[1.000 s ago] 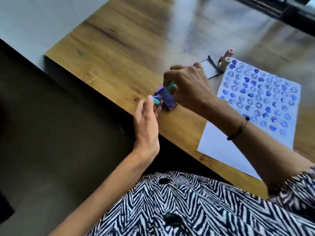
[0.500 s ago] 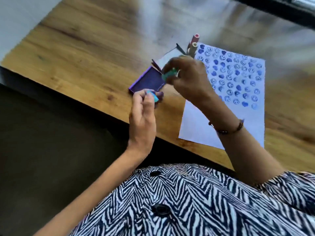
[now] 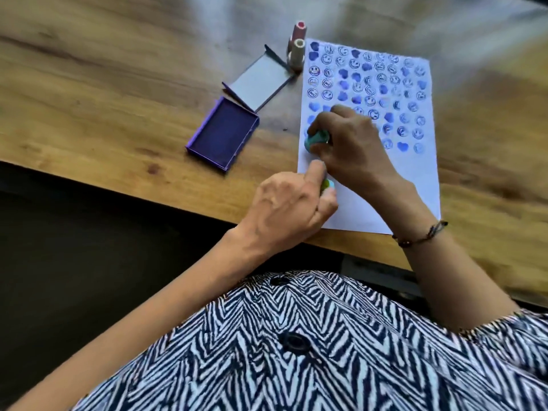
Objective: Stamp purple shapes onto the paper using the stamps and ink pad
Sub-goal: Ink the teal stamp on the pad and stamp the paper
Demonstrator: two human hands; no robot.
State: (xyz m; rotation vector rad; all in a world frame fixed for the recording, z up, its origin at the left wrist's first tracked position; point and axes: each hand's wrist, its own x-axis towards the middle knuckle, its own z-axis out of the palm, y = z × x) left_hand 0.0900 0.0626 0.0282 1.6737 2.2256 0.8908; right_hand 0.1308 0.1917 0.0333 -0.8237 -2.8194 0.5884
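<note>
Bench [image 3: 103,93]: wooden, carrying everything. Paper [image 3: 412,185] near front edge, upper two-thirds filled with purple hearts and smiley rings; bottom band bare, so roughly a few rows left. Ink pad [image 3: 223,134] open, left of sheet, lid beside. Two spare stamps [image 3: 296,53] upright at top corner. Right hand [image 3: 353,143] closed on teal stamp [image 3: 316,138], at left margin. Left hand [image 3: 284,209] pinching second stamp [image 3: 327,184] below.

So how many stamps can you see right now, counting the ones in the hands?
4: a teal stamp in the right hand, a green one in the left hand, two standing beige stamps beside the paper's top corner.
</note>
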